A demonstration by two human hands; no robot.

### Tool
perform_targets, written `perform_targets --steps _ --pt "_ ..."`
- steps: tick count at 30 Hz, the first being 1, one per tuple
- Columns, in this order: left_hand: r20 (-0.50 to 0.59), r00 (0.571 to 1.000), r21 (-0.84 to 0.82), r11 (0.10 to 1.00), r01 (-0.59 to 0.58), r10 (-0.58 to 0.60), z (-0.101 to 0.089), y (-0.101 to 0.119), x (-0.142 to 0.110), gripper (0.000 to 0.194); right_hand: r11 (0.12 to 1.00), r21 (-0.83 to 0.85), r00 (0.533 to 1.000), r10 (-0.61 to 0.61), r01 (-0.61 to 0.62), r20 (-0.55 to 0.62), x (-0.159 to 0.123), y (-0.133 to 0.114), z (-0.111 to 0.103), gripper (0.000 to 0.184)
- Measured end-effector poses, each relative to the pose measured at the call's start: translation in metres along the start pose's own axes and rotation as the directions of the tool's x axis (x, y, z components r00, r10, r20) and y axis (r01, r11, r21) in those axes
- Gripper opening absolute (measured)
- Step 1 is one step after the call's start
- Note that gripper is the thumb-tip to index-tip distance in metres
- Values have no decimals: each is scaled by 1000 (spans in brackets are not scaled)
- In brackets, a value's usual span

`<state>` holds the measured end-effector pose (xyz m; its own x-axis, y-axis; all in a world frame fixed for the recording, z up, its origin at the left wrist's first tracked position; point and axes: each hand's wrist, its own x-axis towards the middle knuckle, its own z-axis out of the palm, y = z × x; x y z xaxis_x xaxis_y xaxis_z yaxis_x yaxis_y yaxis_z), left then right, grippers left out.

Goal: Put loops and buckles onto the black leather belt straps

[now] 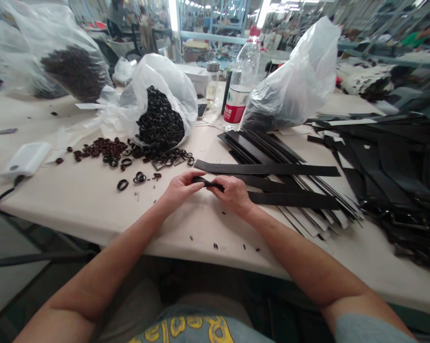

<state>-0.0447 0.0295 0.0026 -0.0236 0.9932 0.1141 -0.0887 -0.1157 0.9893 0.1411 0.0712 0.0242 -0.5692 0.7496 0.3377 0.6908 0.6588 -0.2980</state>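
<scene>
Pinching thin black leather-like piece between left hand and right hand. Could slip through uneven grip, or snag on flat black strips beside right hand.

Bright overhead tubes beyond the fingers, glare blown white there, faint soft shadow on the tabletop below the fingers, far background hazy and blurred, edges stretched and smeared, we read the fingers as fairly sharp.
</scene>
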Motion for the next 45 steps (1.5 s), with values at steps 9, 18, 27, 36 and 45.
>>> perform_targets --steps 9,18,27,36,45 --pt "111 924 547 753 -365 367 5 4 -3 10 999 -18 999 -35 35 28 -4 1 3 22" --pt "174 932 533 765 -361 319 3 5 -1 12 999 -7 999 -53 53 8 -7 3 2 25" --pt "167 929 492 789 -368 329 4 4 -6 16 996 -28 997 -80 80 5 -9 -1 -2 25" --pt "78 871 445 764 -466 486 7 17 -21 20 998 -63 1000 0 -1 -15 -2 18 -2 19" --pt "272 943 535 784 -314 192 -5 22 -12 18 995 -65 994 68 -73 -83 0 30 -9 19"
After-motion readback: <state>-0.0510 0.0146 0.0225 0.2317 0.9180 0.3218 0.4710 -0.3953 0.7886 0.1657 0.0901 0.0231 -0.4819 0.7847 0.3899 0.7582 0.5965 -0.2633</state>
